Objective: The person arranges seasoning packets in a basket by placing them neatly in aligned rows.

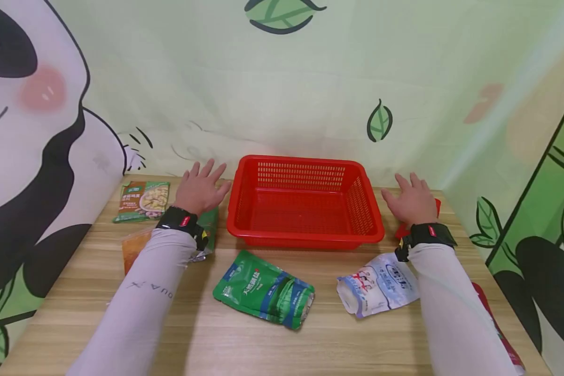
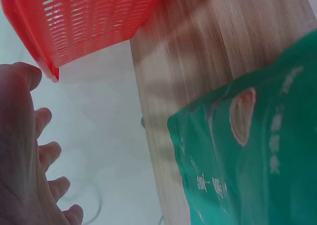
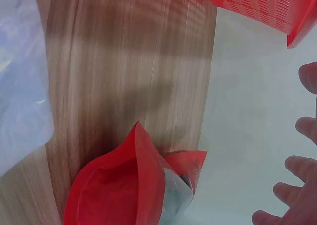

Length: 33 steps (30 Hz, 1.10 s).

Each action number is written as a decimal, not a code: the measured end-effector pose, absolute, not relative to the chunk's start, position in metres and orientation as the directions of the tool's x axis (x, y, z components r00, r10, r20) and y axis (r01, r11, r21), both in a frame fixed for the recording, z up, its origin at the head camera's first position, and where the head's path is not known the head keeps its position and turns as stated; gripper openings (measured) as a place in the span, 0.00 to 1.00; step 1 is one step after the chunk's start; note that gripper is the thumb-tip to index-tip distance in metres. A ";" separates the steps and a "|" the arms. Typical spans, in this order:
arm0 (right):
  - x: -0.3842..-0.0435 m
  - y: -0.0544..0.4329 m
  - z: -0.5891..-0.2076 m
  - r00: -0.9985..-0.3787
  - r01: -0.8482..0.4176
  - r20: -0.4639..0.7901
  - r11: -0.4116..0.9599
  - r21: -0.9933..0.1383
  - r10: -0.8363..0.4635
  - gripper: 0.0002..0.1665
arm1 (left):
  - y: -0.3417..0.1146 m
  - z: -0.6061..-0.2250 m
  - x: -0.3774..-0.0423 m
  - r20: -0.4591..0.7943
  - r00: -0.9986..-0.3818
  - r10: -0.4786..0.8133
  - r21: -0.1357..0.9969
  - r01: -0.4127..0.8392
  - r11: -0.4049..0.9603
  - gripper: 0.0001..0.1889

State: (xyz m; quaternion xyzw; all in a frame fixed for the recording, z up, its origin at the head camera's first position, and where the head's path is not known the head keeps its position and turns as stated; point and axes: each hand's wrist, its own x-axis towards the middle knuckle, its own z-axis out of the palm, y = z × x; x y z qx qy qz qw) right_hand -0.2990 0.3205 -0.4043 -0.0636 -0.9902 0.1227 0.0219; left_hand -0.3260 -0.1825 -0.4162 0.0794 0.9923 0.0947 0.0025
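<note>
A red plastic basket (image 1: 301,237) with slotted walls stands at the back middle of the wooden table. Just left of it, my left hand (image 1: 201,189) hovers with fingers spread, holding nothing. Below that hand lies a dark green pouch (image 2: 257,136), partly hidden by the wrist in the head view. To the basket's right, my right hand (image 1: 411,199) is held out with straight fingers and grips nothing. A red pouch (image 3: 116,190) lies beneath it, mostly covered by the hand in the head view.
In front of the basket lie a green pouch (image 1: 265,290) and a white-and-blue pouch (image 1: 380,284). A flat food packet (image 1: 143,201) and an orange packet (image 1: 135,248) lie at left. Near the right edge is a dark red packet (image 1: 498,329). A printed cloth (image 1: 310,104) backs the table.
</note>
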 end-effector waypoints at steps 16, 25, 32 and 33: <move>-0.294 0.327 -0.411 -0.978 0.179 0.040 0.926 -0.332 0.204 0.44 | -0.148 -0.389 -0.305 0.103 -0.946 0.309 0.172 0.323 0.931 0.38; -0.288 0.326 -0.414 -0.967 0.229 0.016 0.901 -0.368 0.253 0.46 | -0.115 -0.373 -0.263 0.022 -0.911 0.411 0.193 0.407 0.893 0.39; -0.286 0.332 -0.417 -0.955 0.271 0.013 0.894 -0.358 0.295 0.46 | -0.086 -0.365 -0.230 -0.103 -0.832 0.546 0.200 0.520 0.830 0.40; -0.286 0.333 -0.419 -0.954 0.277 0.007 0.892 -0.357 0.298 0.47 | -0.083 -0.366 -0.226 -0.110 -0.820 0.562 0.185 0.539 0.822 0.40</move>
